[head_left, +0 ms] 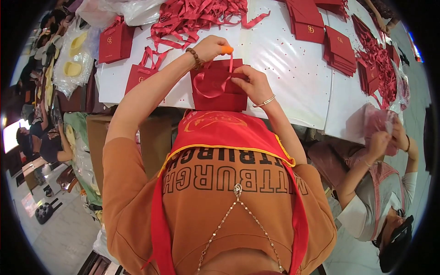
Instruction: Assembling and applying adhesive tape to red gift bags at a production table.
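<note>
A red paper bag (220, 101) lies at the table's near edge, in front of my body. My left hand (211, 48), wearing a beaded bracelet, is closed above the bag's far edge. At its fingertips is a small orange piece (226, 50); whether it is a finger cover or a tool, I cannot tell. From there a red ribbon (211, 95) runs down and loops over the bag. My right hand (252, 84), with a thin bangle on the wrist, pinches the ribbon beside the bag's right side.
Loose red ribbons (197, 18) are heaped at the back of the white table (279, 78). Finished-looking red bags (114, 42) stand left; flat bag stacks (339, 50) lie right. A co-worker's hands (385, 140) hold a pinkish bundle at right. A cardboard box (98, 142) sits below.
</note>
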Motion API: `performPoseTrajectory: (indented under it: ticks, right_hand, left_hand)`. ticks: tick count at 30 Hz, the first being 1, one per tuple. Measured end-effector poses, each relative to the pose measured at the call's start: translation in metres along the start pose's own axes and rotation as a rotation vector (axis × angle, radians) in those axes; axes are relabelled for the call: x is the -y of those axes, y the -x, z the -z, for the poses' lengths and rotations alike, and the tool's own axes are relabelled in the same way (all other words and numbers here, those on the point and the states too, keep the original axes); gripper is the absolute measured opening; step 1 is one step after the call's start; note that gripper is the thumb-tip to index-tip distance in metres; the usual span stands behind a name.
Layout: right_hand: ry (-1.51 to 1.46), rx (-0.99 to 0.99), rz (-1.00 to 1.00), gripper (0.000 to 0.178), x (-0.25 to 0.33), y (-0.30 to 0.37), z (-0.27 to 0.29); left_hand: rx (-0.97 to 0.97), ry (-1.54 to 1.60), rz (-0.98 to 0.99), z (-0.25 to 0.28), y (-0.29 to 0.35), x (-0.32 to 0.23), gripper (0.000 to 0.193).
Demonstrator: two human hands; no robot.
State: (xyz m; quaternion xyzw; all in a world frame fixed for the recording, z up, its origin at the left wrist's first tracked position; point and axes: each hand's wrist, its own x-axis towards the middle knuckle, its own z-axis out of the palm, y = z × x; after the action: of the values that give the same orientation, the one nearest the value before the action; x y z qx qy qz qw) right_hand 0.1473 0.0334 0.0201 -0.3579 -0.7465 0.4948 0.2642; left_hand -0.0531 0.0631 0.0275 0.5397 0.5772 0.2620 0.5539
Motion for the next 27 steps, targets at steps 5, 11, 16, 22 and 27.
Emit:
performPoseTrajectory:
  ticks: [5,11,16,22,27]
  right_hand:
    - [0.274,-0.219,0.278,0.018,0.0,-0.005,0.0]
    - [-0.053,0.032,0.037,0.015,-0.005,0.002,-0.003]
    - [-0.244,0.155,-0.055,0.015,-0.002,0.005,0.011]
    - [-0.897,0.035,0.002,0.019,-0.007,0.003,0.014]
    - [-1.066,0.207,-0.068,0.02,-0.023,-0.002,0.009]
  left_hand:
    - [-0.162,0.211,0.138,-0.013,0.01,-0.012,0.015]
    - [-0.268,0.469,0.003,0.002,-0.007,-0.009,0.014]
    - [-0.339,0.718,0.023,0.021,0.008,-0.016,0.018]
    - [-0.083,0.395,-0.326,0.0,0.035,0.044,0.023]
    - [0.262,1.195,-0.005,-0.05,0.067,0.002,0.029]
